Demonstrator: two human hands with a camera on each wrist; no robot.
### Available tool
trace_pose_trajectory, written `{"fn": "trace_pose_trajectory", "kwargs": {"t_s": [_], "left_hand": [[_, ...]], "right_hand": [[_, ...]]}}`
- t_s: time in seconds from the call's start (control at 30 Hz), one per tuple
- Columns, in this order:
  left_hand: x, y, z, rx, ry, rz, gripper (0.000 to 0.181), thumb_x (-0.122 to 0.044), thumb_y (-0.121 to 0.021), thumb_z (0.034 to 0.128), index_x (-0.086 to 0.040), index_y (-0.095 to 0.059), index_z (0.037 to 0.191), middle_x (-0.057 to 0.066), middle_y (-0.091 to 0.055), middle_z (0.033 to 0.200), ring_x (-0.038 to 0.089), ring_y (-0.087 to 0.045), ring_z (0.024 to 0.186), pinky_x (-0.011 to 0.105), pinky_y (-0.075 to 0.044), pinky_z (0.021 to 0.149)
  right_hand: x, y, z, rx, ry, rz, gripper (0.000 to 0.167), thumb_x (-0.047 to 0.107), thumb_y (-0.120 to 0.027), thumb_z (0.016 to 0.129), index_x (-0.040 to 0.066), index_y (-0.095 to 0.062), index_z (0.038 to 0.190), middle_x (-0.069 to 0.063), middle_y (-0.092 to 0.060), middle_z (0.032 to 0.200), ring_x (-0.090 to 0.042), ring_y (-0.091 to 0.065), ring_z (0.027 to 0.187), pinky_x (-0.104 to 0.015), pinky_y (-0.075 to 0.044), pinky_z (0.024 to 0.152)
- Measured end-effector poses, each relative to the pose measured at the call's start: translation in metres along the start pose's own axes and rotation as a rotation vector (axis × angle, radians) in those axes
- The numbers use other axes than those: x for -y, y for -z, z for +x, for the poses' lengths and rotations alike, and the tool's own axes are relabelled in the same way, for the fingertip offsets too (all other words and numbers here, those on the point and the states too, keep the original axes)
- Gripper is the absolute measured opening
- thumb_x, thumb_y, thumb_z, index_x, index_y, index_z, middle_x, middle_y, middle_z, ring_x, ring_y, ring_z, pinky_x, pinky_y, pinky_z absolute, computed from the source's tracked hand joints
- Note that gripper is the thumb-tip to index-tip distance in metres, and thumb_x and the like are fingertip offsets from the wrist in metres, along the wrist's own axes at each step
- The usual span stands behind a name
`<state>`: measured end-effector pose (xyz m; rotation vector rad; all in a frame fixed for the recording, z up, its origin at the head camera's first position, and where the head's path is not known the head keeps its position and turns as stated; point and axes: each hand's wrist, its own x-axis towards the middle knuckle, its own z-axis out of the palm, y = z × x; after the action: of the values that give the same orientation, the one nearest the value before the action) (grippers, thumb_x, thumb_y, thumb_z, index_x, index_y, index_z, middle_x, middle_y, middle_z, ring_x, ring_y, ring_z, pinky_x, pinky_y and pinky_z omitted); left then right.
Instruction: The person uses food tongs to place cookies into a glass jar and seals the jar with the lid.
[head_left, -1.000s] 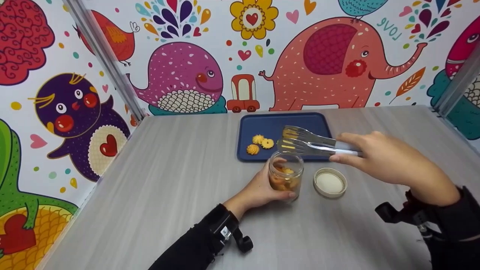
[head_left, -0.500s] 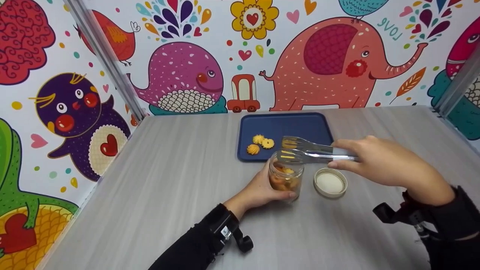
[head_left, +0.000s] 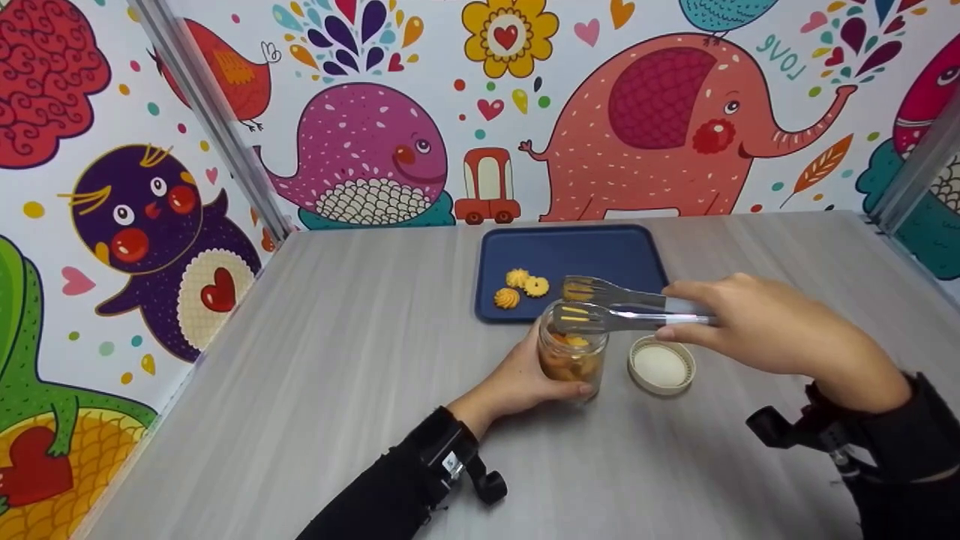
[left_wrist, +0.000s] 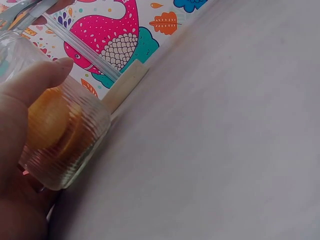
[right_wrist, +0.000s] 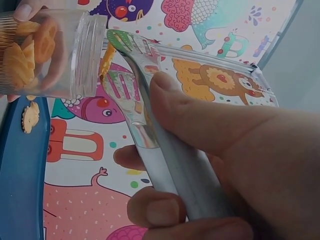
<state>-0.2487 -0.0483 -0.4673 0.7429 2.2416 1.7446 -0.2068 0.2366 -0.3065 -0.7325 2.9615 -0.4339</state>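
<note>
My left hand grips a clear glass jar, fingers behind it and thumb across its front. Orange-yellow cookies lie inside the jar, which stands on the table with its mouth uncovered. A pair of metal tongs with slotted ends is held by my right hand, thumb on one side and fingers on the other. The tong tips are at the jar's mouth. Between them, in the right wrist view, a cookie shows edge-on just outside the rim.
Behind the jar lies a blue tray with several piped cookies at its left front. A round cream lid rests on the table right of the jar. Patterned panels stand along the back and side edges.
My right hand has lowered the tongs from above the tray's front edge to the jar's mouth, with most of that movement earlier. The left hand and jar have stayed in place.
</note>
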Motion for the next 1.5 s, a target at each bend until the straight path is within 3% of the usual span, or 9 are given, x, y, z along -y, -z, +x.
{"fn": "trace_pose_trajectory", "kwargs": {"t_s": [0.6,1.03,1.27,1.4,1.5], "left_hand": [[0.0,0.0,0.0,-0.009,-0.003,-0.006,0.116,-0.017,-0.096,0.0791,-0.023,-0.022,0.169,-0.008,-0.059,0.147,0.009,-0.054,0.137,0.035,-0.031,0.124],[0.0,0.0,0.0,-0.003,-0.002,-0.017,0.105,-0.016,-0.095,0.0794,-0.023,-0.032,0.163,-0.006,-0.059,0.141,0.009,-0.058,0.13,0.032,-0.037,0.119],[0.001,0.001,0.001,-0.003,-0.004,0.002,0.089,-0.016,-0.095,0.0803,-0.014,-0.043,0.153,0.0,-0.057,0.145,0.013,-0.057,0.132,0.037,-0.036,0.12],[0.0,0.0,0.001,-0.007,0.004,-0.007,0.09,-0.015,-0.095,0.0798,-0.013,-0.043,0.153,-0.002,-0.056,0.145,0.012,-0.057,0.132,0.037,-0.036,0.12],[-0.001,0.001,0.0,-0.011,0.011,-0.013,0.089,-0.015,-0.095,0.0796,-0.016,-0.044,0.152,-0.003,-0.056,0.144,0.011,-0.057,0.131,0.036,-0.037,0.119]], "right_hand": [[-0.001,0.001,0.0,0.032,-0.019,0.012,0.064,0.057,-0.076,0.094,0.007,-0.07,0.132,0.005,-0.074,0.095,-0.013,-0.063,0.076,-0.033,-0.053,0.064],[-0.004,0.001,0.001,-0.027,0.003,0.024,0.059,0.052,-0.077,0.096,0.006,-0.07,0.132,0.003,-0.072,0.092,-0.013,-0.061,0.075,-0.034,-0.051,0.064],[-0.017,-0.005,0.017,-0.114,-0.095,0.086,0.065,0.052,-0.072,0.1,0.0,-0.063,0.138,-0.008,-0.068,0.092,-0.022,-0.059,0.077,-0.036,-0.047,0.063],[-0.026,-0.013,0.028,-0.114,-0.16,0.146,0.078,0.056,-0.068,0.101,-0.006,-0.054,0.146,-0.013,-0.068,0.095,-0.025,-0.059,0.079,-0.036,-0.046,0.061],[-0.031,-0.021,0.035,-0.103,-0.176,0.17,0.076,0.054,-0.068,0.102,-0.006,-0.053,0.147,-0.013,-0.068,0.096,-0.024,-0.059,0.079,-0.036,-0.047,0.062]]}}
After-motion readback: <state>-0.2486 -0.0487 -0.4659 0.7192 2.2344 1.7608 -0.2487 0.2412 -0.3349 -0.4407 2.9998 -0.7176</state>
